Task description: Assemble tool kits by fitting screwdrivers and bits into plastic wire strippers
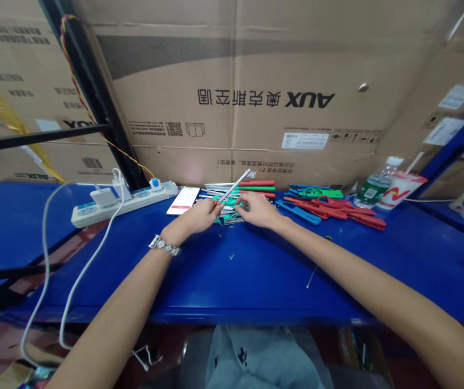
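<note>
My left hand (200, 215), with a metal bracelet (164, 245) on its wrist, is closed around the lower end of a slim silver rod (236, 185). The rod slants up and to the right. My right hand (259, 209) is at the right side of a pile of small green parts (226, 201), its thumb and finger curled together. Whatever those fingertips pinch is too small to make out. Behind the hands lie several rods with red and green handles (261, 188). A white-screened phone (184, 200) rests just left of my left hand.
A white power strip (134, 203) with plugs and cables is on the left. Red plastic parts (337, 208), blue ones (300, 212), a water bottle (373, 189) and a lidded cup (399, 190) stand or lie to the right. Large cardboard boxes (224, 65) close off the back.
</note>
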Demonstrator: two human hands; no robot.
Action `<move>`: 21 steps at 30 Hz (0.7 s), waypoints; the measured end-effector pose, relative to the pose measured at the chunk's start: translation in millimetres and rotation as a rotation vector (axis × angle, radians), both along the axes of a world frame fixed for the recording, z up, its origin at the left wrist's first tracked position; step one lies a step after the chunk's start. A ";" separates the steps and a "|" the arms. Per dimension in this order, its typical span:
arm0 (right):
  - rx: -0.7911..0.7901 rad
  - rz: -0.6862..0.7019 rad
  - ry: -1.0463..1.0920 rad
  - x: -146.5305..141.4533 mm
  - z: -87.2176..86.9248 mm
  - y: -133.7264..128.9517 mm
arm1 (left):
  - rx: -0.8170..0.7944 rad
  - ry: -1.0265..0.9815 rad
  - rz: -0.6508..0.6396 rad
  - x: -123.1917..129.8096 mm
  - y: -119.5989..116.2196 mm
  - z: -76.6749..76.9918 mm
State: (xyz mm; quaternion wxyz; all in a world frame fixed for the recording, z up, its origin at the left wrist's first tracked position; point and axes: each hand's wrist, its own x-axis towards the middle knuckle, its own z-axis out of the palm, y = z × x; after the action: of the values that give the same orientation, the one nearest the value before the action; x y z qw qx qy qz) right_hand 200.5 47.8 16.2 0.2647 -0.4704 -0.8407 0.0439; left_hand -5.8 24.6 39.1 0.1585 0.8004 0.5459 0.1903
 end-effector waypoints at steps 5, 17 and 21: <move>-0.052 -0.013 -0.074 -20.7 -4.2 -2.9 | -0.015 0.045 -0.015 -8.9 5.2 -1.5; 0.010 0.015 -0.056 -10.0 4.5 3.2 | 0.003 0.043 -0.061 -10.1 7.5 -7.3; -0.045 0.090 -0.063 1.1 5.2 -0.9 | 0.001 0.023 -0.076 -7.1 7.0 -10.0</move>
State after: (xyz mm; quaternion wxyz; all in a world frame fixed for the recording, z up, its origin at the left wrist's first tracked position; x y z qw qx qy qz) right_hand 201.7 46.9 21.4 0.2251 -0.4392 -0.8677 0.0595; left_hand -12.8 31.6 29.1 0.1588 0.8229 0.5167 0.1750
